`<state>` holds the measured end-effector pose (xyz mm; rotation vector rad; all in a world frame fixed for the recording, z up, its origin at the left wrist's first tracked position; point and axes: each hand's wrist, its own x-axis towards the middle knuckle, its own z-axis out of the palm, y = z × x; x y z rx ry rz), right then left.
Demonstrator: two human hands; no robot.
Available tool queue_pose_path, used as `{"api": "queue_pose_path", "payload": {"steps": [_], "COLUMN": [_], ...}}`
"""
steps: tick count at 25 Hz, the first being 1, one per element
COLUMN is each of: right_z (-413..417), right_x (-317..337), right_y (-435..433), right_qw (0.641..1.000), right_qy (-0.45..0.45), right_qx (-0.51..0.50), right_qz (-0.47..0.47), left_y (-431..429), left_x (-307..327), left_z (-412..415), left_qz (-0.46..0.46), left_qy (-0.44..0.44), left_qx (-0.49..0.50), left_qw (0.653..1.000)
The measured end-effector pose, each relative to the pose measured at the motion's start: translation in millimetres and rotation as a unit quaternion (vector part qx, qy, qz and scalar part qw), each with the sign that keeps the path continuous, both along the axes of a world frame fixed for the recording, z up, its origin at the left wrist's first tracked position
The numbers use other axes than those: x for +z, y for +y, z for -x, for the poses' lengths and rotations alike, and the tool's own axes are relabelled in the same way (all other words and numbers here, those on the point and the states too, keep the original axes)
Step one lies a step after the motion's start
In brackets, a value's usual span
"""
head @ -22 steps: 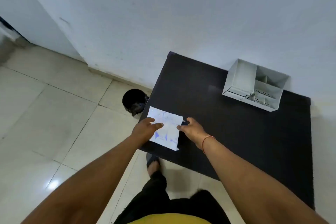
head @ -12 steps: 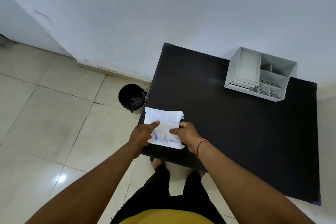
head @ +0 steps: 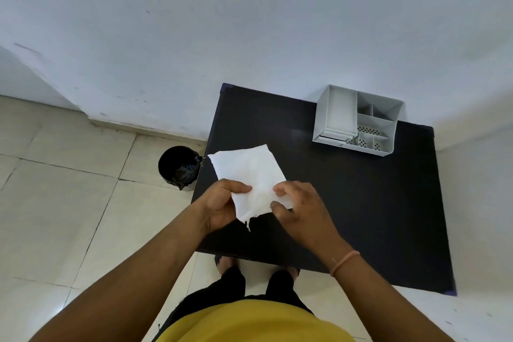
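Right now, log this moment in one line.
left hand: pinches paper | right hand: pinches paper | paper: over table | bin: on floor

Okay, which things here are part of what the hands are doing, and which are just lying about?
In hand: white paper sheet, pinched near its torn edge by the left hand and right hand.
Lying about: grey compartment organiser on the black table; black bin on the floor.

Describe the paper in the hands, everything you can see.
The paper is a white, roughly rectangular sheet, lightly creased, visible face blank, with a ragged tear at its near edge. It is held skewed over the left front of the black table. The left hand pinches its near left edge; the right hand grips its near right corner.
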<state>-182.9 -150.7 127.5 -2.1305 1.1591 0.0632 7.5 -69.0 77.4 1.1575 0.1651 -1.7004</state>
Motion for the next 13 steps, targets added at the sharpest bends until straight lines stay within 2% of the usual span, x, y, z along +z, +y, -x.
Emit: {"api": "queue_pose_path", "payload": {"steps": [4,7,11,13], "right_z": [6.6,14.7,21.3,22.7], "right_x": [5.2,1.8,-2.7,1.7], "right_y": [-15.7,-15.8,-7.9,-4.7], "right_qw": [0.992,0.987,0.984,0.98], "right_qy": [0.08,0.101,0.048,0.008], "right_qx": [-0.021,-0.018,-0.067,-0.089], "right_qz": [-0.099,-0.127,-0.156,-0.18], "left_y": [-9.1,-10.3,-8.9,-6.7], "left_x": [8.1,10.8,10.0,14.1], "left_z": [5.0,7.8,9.0,11.7], "left_qz": [0.014,0.013,0.018,0.055], "left_qy": [-0.024,-0.032,-0.026,-0.014], "left_qx": [-0.042,-0.062,-0.08,-0.094], "left_qw": [0.999,0.997,0.996,0.994]}}
